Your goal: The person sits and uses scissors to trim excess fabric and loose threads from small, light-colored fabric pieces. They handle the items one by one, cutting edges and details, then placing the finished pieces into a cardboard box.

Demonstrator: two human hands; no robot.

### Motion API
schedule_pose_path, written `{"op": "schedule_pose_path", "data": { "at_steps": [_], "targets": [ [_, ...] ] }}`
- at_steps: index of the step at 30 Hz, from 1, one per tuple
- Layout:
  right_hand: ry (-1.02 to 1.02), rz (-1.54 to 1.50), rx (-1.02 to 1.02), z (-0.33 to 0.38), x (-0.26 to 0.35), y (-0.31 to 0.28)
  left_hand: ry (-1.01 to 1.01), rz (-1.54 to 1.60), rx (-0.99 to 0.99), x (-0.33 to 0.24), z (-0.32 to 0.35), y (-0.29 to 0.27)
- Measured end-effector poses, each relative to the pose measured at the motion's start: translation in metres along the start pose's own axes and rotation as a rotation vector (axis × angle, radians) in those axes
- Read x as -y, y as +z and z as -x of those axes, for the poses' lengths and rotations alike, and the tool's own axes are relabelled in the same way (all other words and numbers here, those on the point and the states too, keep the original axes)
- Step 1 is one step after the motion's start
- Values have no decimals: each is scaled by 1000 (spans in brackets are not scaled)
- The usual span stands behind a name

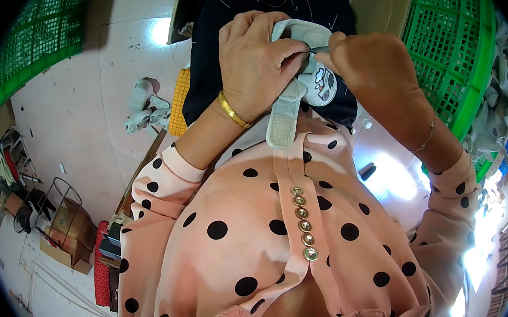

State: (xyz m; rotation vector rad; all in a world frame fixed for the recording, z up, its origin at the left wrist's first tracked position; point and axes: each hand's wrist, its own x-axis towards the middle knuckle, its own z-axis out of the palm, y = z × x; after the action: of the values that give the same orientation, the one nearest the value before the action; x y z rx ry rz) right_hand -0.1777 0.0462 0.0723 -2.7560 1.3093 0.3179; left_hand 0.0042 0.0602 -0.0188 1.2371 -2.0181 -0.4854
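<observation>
A small white shoe with a cartoon print lies over the dark cloth on my lap. Its pale strap hangs down toward my shirt, with the fuzzy patch facing up. My left hand is closed on the shoe, thumb pressed near its opening. On the other side, my right hand pinches a thin, dark, metallic-looking tool against the shoe near my left thumb. Most of that tool is hidden by my fingers, so its kind does not show.
Green plastic crates stand at the right and far left. White shoes are heaped beyond the right crate. More white shoes lie on the floor at left, near a yellow checkered item. A cardboard box sits lower left.
</observation>
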Motion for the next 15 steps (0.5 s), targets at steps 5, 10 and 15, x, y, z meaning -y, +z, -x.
{"op": "schedule_pose_path", "data": {
  "at_steps": [5,10,15],
  "targets": [
    [-30,-54,-9,-1,-1,-1,-18,1,13,-2,-2,-2],
    [-95,-12,-58,-3,-7,6,-14,20,42,-1,-3,-3],
    [3,91,89,-2,-5,1,-10,50,91,4,-2,-5]
  ]
}}
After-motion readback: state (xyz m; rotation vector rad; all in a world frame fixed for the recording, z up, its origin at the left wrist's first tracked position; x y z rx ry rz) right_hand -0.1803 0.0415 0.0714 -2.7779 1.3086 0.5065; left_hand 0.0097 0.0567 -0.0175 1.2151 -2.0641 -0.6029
